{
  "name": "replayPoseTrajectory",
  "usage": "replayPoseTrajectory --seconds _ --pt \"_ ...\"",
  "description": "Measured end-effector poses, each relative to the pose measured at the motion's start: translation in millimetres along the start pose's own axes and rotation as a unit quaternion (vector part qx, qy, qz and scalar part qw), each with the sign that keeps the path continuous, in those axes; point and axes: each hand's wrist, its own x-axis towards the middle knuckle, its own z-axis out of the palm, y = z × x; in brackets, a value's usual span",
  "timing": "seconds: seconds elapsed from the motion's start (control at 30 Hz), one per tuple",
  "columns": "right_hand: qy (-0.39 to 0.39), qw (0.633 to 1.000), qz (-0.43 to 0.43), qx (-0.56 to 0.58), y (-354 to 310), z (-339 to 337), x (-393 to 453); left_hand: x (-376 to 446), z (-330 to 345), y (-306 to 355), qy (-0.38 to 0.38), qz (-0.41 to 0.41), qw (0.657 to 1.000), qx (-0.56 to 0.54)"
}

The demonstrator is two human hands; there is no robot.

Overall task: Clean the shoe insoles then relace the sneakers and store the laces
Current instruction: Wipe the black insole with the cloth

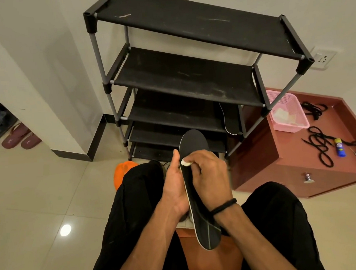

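Left hand (174, 185) fingers clamped on black insole (197, 188) before black shoe rack (189, 75); right hand (209, 172) fingers pinching white wipe (185, 163) against it. Beige tiled floor (40, 197); laces (321, 146) on red cabinet (291, 169) right of rack.

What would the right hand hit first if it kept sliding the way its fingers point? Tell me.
The right hand points left across the insole, pinching a white wipe. Going straight on, it would likely meet the left hand's thumb at the insole's far edge, though depth is unclear.

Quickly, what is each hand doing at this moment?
Left hand: grips the black insole by its edge.
Right hand: pinches a small white wipe against the insole.
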Motion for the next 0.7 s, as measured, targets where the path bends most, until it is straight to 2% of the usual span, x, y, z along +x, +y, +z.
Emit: replayPoseTrajectory --seconds 0.2,0.37,0.7 --pt "-0.049 0.997 -0.025 0.052 -1.5 -14.8 -46.0 2.3 -4.2 7.9 0.043 0.035 0.998 0.018" --pt "-0.034 0.997 -0.021 0.066 11.8 -29.1 -75.6 7.4 -0.4 0.7 0.028 0.032 0.999 -0.001" --pt "0.028 0.999 -0.010 -0.038 60.5 -5.8 17.1 8.5 5.8 -14.4 0.036 0.110 0.986 0.121"
